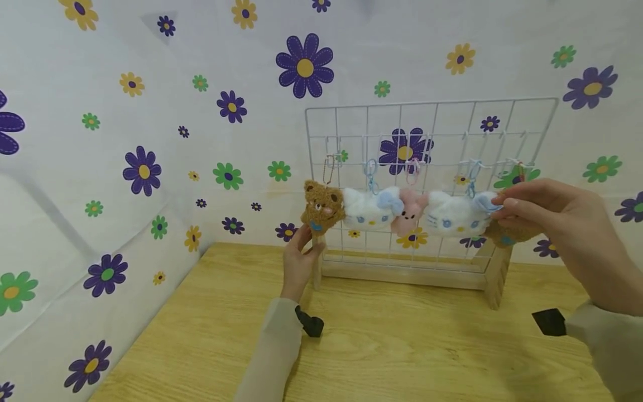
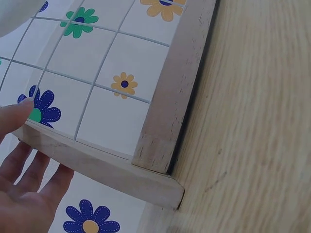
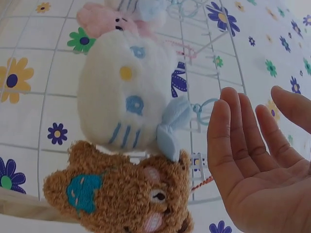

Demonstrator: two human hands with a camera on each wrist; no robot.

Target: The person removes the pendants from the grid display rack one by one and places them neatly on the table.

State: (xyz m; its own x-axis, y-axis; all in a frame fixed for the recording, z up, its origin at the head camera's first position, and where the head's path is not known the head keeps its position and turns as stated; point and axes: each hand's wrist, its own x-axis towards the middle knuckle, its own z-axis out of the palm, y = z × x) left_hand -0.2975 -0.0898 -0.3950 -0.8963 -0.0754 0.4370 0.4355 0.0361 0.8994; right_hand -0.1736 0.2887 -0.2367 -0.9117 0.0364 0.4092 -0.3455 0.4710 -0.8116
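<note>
My left hand [image 1: 297, 265] grips the left wooden post [image 2: 97, 160] of a white wire grid rack [image 2: 92, 83], thumb on one side and fingers on the other. Just above it hangs a brown bear plush keychain [image 1: 321, 204]. To its right hang a white cat plush [image 1: 369, 215] with a blue bow, a pink plush [image 1: 402, 224] and a second white cat plush [image 1: 447, 215]. A second brown bear plush [image 3: 121, 194] hangs at the right end, partly behind my right hand [image 1: 572, 229] in the head view. That hand holds nothing, its fingers extended beside the plushes.
The rack stands on a wood-grain table [image 1: 382, 340] by its wooden base bar [image 1: 402, 277] and a right wooden foot [image 1: 497, 279]. Behind it hangs a white cloth [image 1: 191, 44] printed with flowers. Dark straps [image 1: 550, 322] show at both wrists.
</note>
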